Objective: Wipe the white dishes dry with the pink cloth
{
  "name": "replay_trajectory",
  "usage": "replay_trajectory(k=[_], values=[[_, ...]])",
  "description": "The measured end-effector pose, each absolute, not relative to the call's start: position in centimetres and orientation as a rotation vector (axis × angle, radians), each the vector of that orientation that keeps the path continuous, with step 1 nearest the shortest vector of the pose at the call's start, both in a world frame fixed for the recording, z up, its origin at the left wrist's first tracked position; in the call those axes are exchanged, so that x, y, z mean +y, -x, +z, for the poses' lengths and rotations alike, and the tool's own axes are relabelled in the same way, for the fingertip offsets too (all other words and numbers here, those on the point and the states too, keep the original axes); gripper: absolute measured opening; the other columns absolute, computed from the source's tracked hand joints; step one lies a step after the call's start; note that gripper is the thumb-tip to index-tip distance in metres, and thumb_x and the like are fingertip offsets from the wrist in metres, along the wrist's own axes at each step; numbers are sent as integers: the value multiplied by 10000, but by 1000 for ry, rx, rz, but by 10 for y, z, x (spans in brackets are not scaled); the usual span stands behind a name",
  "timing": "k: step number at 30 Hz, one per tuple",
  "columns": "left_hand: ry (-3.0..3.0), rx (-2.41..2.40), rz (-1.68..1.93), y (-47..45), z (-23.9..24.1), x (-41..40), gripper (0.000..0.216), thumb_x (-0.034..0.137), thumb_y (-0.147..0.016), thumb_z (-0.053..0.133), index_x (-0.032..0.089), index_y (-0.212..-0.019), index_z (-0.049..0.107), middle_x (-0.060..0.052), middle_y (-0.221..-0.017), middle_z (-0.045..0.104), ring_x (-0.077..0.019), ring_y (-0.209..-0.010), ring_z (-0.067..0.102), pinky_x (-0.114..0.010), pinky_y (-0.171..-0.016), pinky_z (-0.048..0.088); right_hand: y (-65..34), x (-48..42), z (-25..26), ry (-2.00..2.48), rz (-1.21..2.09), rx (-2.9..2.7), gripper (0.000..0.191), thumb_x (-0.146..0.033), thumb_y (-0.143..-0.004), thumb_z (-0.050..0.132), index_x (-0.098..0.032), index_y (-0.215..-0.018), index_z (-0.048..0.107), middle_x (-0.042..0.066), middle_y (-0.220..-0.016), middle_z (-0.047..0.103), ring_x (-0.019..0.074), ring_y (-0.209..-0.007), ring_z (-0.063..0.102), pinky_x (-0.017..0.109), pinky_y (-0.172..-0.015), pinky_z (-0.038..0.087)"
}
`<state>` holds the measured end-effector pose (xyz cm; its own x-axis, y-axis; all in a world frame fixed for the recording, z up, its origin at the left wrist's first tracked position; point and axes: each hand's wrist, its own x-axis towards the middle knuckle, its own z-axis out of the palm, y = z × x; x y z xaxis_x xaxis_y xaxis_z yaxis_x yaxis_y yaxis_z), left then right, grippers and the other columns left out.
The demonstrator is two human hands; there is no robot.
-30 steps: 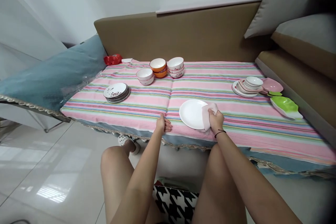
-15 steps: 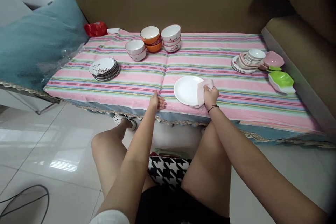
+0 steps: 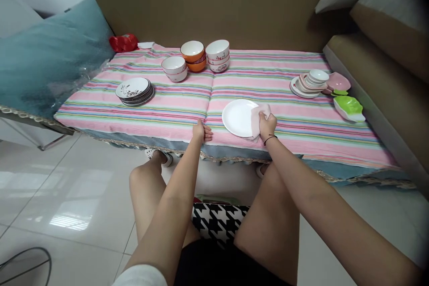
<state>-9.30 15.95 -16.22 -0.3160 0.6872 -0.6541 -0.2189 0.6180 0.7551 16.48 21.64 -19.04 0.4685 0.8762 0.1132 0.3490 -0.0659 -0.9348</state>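
My right hand (image 3: 268, 125) is closed around a pale pink cloth (image 3: 256, 121). The cloth lies over the right rim of a white oval plate (image 3: 237, 118), which rests on the striped cover (image 3: 161, 128). My fingers partly hide how the cloth meets the plate's edge. At the front edge of the cover, left of the plate and apart from it, my left hand (image 3: 202, 132) has its fingers stretched out and holds nothing.
Dark-rimmed plates (image 3: 133, 88) are stacked on the left. Behind them stand white bowls (image 3: 174, 69), orange bowls (image 3: 193, 56) and taller white bowls (image 3: 217, 56). Small dishes (image 3: 314, 82) and a green leaf-shaped dish (image 3: 349, 108) sit on the right. A backrest (image 3: 208, 9) rises behind.
The camera view has shifted slightly, so the right-hand dishes appear further left. Both hands, the cloth and the white plate keep nearly the same places relative to one another.
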Motion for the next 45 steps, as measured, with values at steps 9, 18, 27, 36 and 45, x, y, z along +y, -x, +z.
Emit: replay_trajectory(k=[9,18,27,36,45], values=[[-437,1629,983,97,-167,155,586,585,-896,299,141,-685,617,-49,-405,547,-130,-320,457,-328,-508,528,-168,216,-200,1627,645,-1089,404,-546,-692,527,-148,-752,561,44,-722,598,178,-674,519,288,-618,386],[-426,1676,991,99,-173,157,638,675,-837,332,135,-685,636,-56,-362,512,-171,-372,527,-335,-486,523,-166,209,-198,1642,675,-1076,420,-538,-637,551,-136,-749,600,40,-679,591,188,-652,513,291,-587,365],[-428,1699,992,106,-181,151,508,694,-777,454,233,-702,656,-141,-566,669,-282,-592,669,-426,-591,549,-165,206,-201,1734,628,-1069,371,-524,-625,563,-156,-664,578,45,-625,564,192,-606,506,299,-540,335],[-649,1745,991,95,-186,129,439,654,-769,505,253,-859,661,-165,-791,721,-323,-753,698,-433,-625,566,-170,208,-208,1759,633,-1089,397,-559,-625,553,-167,-687,565,36,-623,546,201,-606,496,313,-546,341],[-824,2054,823,221,-187,5,369,443,-846,468,377,-1199,553,-9,-1168,644,-328,-1131,580,-499,-825,532,-166,202,-203,1762,620,-1072,355,-515,-659,571,-161,-659,538,24,-606,521,178,-587,476,293,-527,322]])
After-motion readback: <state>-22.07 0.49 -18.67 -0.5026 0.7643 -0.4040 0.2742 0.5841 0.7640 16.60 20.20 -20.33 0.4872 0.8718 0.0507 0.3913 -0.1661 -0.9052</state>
